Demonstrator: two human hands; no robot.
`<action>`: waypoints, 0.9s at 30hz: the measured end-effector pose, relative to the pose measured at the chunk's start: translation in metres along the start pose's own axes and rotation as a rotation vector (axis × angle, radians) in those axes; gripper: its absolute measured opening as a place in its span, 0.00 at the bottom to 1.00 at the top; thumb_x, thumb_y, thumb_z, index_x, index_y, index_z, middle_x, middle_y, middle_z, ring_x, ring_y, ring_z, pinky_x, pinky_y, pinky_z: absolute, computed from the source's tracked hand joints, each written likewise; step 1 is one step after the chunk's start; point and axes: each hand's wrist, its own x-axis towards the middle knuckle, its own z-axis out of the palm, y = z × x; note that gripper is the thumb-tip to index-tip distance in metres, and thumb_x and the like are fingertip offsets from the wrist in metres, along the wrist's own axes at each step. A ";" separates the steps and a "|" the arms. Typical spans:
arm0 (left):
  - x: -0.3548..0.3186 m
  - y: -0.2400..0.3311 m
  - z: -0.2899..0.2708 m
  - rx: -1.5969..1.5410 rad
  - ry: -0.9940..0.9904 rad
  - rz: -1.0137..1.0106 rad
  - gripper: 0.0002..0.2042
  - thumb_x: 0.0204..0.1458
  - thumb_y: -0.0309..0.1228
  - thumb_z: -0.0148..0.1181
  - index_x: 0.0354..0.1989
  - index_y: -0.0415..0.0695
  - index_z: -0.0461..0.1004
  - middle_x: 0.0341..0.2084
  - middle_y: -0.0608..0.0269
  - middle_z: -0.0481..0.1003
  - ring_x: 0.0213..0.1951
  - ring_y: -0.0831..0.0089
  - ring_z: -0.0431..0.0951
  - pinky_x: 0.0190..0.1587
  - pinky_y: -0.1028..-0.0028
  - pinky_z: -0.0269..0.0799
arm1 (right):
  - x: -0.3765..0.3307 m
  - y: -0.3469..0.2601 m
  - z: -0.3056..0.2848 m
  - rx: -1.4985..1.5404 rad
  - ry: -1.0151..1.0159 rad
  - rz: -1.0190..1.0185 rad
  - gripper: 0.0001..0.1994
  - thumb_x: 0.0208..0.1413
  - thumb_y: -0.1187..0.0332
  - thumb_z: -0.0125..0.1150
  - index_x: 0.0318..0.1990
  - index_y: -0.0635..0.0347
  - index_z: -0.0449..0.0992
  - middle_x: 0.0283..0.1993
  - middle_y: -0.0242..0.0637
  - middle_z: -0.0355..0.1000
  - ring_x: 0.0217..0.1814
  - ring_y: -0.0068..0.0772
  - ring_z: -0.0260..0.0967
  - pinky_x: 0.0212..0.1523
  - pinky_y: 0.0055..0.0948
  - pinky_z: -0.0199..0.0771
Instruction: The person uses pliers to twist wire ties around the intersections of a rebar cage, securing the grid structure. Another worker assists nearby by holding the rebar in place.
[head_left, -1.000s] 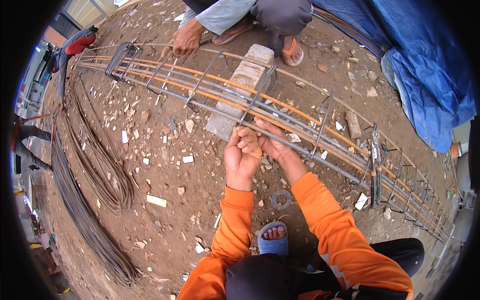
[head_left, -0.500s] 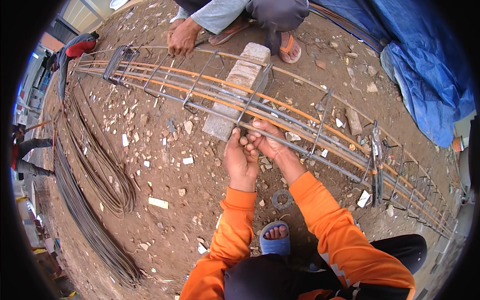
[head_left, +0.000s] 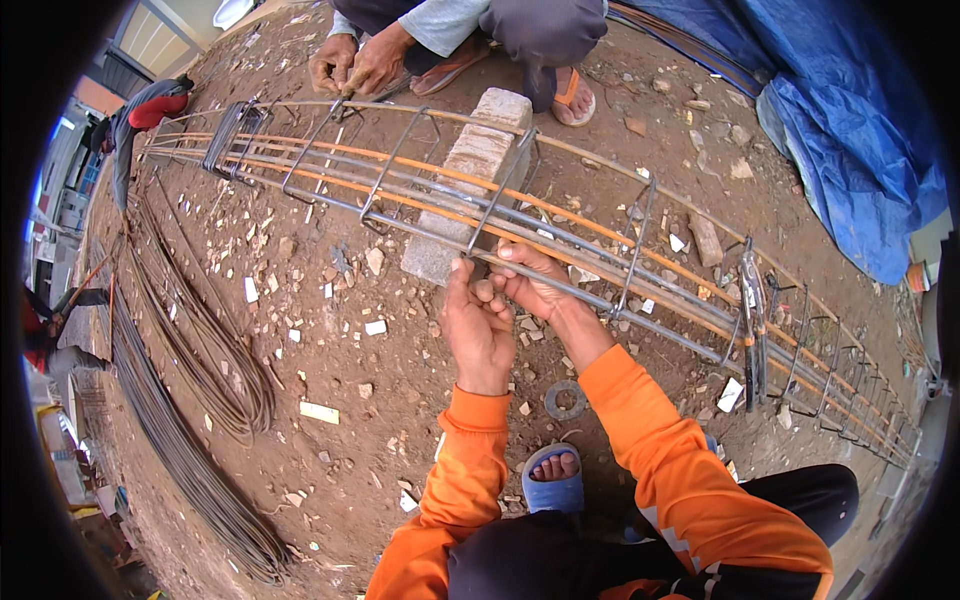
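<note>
A long cage of steel rebar (head_left: 650, 326) with square stirrups runs from far left to near right. My left hand (head_left: 480, 330) is closed in a pinch, its fingertips at the corner where a stirrup (head_left: 500, 196) meets the nearest bar. Beside it, my right hand (head_left: 537, 282) is also closed, fingers and thumb at that same bar just right of the corner. Whatever lies between the fingertips is too small to make out. A pale block (head_left: 428, 262) sits beneath the cage. Pincers (head_left: 748, 365) with orange-and-black handles hang on the cage to the right.
Across the cage, a co-worker's hands (head_left: 372, 66) work at the far bar. Bent rods (head_left: 185, 440) lie on the ground at left, near other people. A blue tarp (head_left: 850, 150) covers the far right. Rubble and a grey ring (head_left: 565, 400) lie on the dirt.
My hands stay at the same stirrup corner, fingers shifting only slightly. The co-worker's hands have moved a little apart, and both now show at the far bar.
</note>
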 end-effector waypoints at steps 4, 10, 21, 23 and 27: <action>-0.009 -0.001 0.015 0.098 0.120 0.134 0.11 0.64 0.40 0.57 0.35 0.46 0.72 0.18 0.75 0.69 0.17 0.85 0.67 0.17 0.85 0.61 | -0.002 -0.001 -0.001 0.045 -0.007 0.023 0.07 0.53 0.69 0.68 0.35 0.57 0.75 0.24 0.24 0.67 0.25 0.18 0.64 0.30 0.22 0.71; 0.005 -0.002 0.007 0.298 0.069 0.319 0.15 0.63 0.37 0.58 0.25 0.42 0.74 0.12 0.71 0.69 0.12 0.83 0.65 0.14 0.83 0.60 | -0.007 -0.001 0.000 0.060 -0.038 0.023 0.09 0.56 0.66 0.68 0.39 0.58 0.76 0.29 0.24 0.69 0.28 0.18 0.66 0.31 0.24 0.71; 0.013 0.002 0.013 0.280 0.124 0.345 0.12 0.59 0.30 0.62 0.24 0.39 0.74 0.11 0.69 0.67 0.11 0.83 0.64 0.13 0.82 0.60 | -0.010 0.012 0.003 0.092 0.034 0.026 0.18 0.61 0.61 0.62 0.53 0.64 0.74 0.37 0.28 0.73 0.30 0.18 0.69 0.30 0.24 0.75; 0.013 0.000 0.014 0.271 0.124 0.341 0.12 0.59 0.30 0.62 0.25 0.38 0.75 0.11 0.70 0.67 0.11 0.83 0.64 0.13 0.82 0.60 | -0.008 0.011 -0.001 0.088 0.011 0.041 0.20 0.61 0.61 0.62 0.55 0.65 0.73 0.37 0.29 0.73 0.31 0.18 0.70 0.29 0.24 0.75; 0.013 0.000 0.010 0.328 0.109 0.350 0.12 0.61 0.31 0.60 0.27 0.37 0.76 0.12 0.68 0.70 0.13 0.84 0.65 0.14 0.82 0.59 | -0.014 0.015 0.008 0.058 0.044 0.008 0.25 0.60 0.60 0.61 0.59 0.66 0.70 0.40 0.31 0.72 0.31 0.19 0.68 0.30 0.24 0.73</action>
